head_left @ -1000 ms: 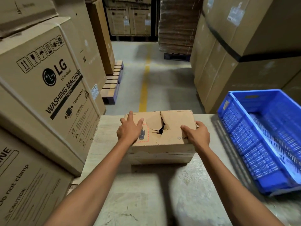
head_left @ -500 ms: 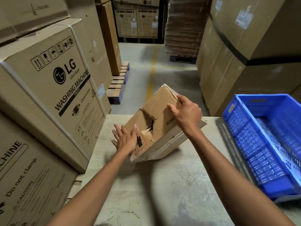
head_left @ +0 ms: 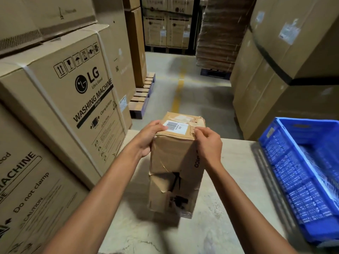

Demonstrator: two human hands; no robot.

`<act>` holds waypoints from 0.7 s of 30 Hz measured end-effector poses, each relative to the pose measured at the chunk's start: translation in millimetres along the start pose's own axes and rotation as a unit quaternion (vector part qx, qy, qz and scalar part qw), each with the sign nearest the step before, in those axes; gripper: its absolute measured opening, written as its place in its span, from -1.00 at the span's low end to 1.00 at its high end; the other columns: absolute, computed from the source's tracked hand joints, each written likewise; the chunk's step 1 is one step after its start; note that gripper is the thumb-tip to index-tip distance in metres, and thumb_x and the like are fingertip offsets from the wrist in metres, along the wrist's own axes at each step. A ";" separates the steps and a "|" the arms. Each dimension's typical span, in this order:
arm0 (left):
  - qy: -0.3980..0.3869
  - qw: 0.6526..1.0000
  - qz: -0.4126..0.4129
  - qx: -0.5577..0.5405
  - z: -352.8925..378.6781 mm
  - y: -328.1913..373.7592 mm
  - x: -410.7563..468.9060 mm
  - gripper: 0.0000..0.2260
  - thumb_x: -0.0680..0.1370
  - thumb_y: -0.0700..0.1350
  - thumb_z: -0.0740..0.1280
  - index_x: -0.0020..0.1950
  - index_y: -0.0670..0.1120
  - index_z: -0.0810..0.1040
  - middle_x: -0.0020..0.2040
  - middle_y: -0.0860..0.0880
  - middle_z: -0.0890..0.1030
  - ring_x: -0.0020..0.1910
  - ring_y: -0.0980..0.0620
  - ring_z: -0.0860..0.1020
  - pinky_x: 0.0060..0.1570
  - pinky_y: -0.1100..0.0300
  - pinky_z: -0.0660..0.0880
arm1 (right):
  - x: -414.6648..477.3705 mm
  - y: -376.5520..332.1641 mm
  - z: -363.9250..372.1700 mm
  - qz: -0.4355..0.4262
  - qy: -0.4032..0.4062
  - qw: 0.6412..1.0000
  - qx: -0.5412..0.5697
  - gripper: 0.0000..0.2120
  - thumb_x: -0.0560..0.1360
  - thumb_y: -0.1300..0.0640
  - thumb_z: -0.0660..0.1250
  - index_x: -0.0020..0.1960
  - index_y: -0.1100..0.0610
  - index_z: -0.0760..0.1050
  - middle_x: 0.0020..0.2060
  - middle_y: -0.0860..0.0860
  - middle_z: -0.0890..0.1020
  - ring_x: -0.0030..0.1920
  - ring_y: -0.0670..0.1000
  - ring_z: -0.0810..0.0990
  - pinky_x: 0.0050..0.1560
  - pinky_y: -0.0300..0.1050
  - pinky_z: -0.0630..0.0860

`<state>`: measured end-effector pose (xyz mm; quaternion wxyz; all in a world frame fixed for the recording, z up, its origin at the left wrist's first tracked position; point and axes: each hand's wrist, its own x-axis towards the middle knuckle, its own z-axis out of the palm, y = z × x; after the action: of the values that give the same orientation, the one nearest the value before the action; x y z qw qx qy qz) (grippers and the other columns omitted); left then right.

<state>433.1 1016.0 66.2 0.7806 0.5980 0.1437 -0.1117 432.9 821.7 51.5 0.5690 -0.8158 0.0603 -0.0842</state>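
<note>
While round box point(head_left: 174, 156), both grips point(head_left: 148, 138) point(head_left: 209, 145) (curled)

I stand at a pale, scuffed table point(head_left: 229, 180). At nine o'clock, tall washing machine cartons point(head_left: 73, 99) are stacked close against its edge. At three o'clock a blue plastic crate point(head_left: 293, 180) rests at the table's side. Ahead at twelve, a grey concrete floor point(head_left: 207, 110) has a yellow line point(head_left: 178, 94) painted down it. A wooden pallet point(head_left: 142, 96) lies at eleven, beside more cartons. Big brown cartons point(head_left: 275, 107) bound by a black strap point(head_left: 315, 81) rise at two o'clock. Far off at twelve stands a stack of flat cardboard point(head_left: 218, 33). The light is dim and warm.
</note>
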 end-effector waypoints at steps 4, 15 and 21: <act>0.012 0.999 0.043 -0.012 13.7 -22.9 -7.5 -0.63 0.59 -0.29 0.30 0.34 0.00 0.40 0.17 -0.15 0.64 -0.03 0.01 0.69 -0.20 0.15 0.63 | -4.6 13.3 -17.2 -0.042 -0.027 0.999 0.016 -0.74 0.56 0.19 0.34 0.21 0.10 0.67 0.13 -0.38 0.50 0.04 -0.31 0.54 0.15 -0.33 0.48; 0.106 0.850 0.307 0.416 48.9 -78.7 -22.4 -0.59 0.54 -0.28 0.35 0.39 -0.11 0.50 0.48 -0.09 0.38 0.46 -0.04 0.35 0.36 0.23 0.33 | -35.8 71.8 -45.7 -0.156 0.016 0.972 -0.175 -0.75 0.58 0.11 0.35 0.24 0.07 0.64 0.50 0.08 0.40 0.45 0.11 0.39 0.32 -0.08 0.36; 0.104 0.706 0.433 0.551 59.4 -90.6 -21.4 -0.77 0.52 -0.10 0.26 0.01 -0.18 0.64 0.10 -0.13 0.61 0.12 -0.11 0.54 0.05 -0.02 0.56 | -22.8 66.9 -39.6 -0.286 -0.025 0.917 -0.276 -0.69 0.54 0.04 0.28 0.15 0.15 0.67 0.32 0.14 0.59 0.42 0.20 0.47 0.30 0.15 0.51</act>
<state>387.1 935.1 6.7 0.2550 0.9260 -0.1371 0.2421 402.3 766.6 0.5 0.2741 -0.9246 -0.1691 -0.2034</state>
